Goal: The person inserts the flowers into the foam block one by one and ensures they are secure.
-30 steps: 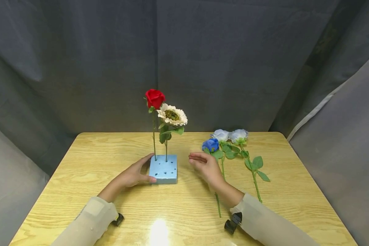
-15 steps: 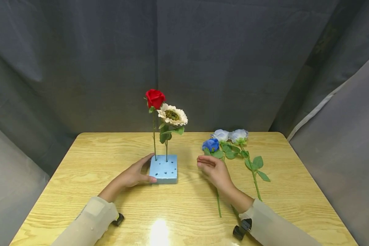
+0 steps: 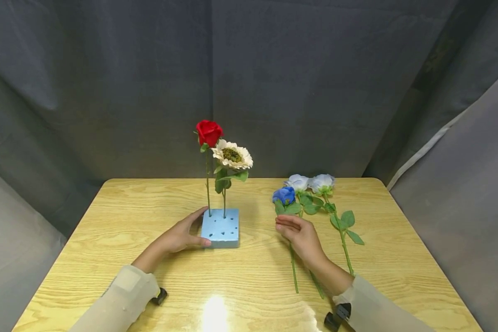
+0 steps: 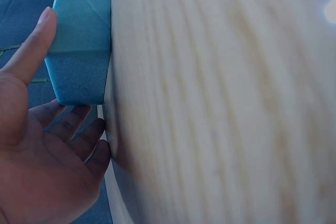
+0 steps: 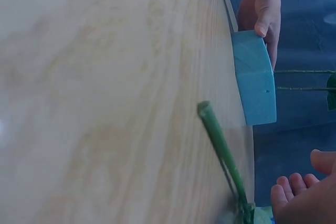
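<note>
A light blue foam block [image 3: 220, 227] with several holes stands on the table, a red rose [image 3: 209, 134] and a cream daisy-like flower [image 3: 234, 156] upright in its back holes. My left hand [image 3: 177, 236] grips the block's left side, thumb [image 4: 42, 35] at the front and fingers reaching behind. To the right, a blue rose [image 3: 284, 196] lies flat. My right hand [image 3: 305, 240] is over its stem, just below the leaves, fingers loosely bent with nothing visible between them. In the right wrist view a green stem [image 5: 223, 148] lies near the right hand [image 5: 310, 200].
Two pale blue roses [image 3: 322, 183] lie at the table's back right, their stems pointing toward the front. The wooden table [image 3: 157, 198] ends against a dark grey curtain [image 3: 149, 92]. Both wrists wear small black devices [image 3: 159, 296].
My right hand has moved right and slightly nearer, away from the foam block to above the blue rose's stem. The left hand, the block and the upright flowers have stayed put.
</note>
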A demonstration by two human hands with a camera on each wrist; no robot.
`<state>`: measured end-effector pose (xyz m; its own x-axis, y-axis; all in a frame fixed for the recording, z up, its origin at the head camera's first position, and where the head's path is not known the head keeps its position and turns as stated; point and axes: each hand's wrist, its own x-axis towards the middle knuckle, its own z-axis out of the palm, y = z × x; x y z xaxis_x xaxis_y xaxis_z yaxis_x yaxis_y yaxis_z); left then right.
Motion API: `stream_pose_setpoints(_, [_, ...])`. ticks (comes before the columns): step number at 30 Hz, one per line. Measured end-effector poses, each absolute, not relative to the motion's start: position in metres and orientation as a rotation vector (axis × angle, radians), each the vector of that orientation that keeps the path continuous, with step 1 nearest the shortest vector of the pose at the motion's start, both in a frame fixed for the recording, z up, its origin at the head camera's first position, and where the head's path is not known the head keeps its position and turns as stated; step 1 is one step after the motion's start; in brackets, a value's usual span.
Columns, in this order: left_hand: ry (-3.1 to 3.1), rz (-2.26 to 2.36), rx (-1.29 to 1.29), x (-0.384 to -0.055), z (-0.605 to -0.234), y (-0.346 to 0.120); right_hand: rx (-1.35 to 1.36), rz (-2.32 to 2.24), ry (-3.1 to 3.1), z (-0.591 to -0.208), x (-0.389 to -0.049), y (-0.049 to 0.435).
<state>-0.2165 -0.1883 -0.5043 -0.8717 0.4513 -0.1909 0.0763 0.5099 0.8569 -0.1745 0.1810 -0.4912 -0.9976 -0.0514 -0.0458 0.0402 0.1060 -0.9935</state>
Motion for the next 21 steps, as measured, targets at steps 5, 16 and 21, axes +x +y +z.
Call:
stream_pose_setpoints(5, [2.366, 1.312, 0.441, -0.216, -0.504, -0.189, 0.030, -2.074, 2.278, -0.494, -0.171, 0.188])
stream_pose_setpoints(16, [2.361, 1.321, 0.445, -0.215, -0.503, -0.189, 0.037, -2.042, 2.294, -0.503, -0.162, 0.202])
stream_pose_setpoints(21, [2.361, 1.319, 0.443, -0.214, -0.501, -0.188, 0.059, -2.019, 2.279, -0.506, -0.157, 0.205])
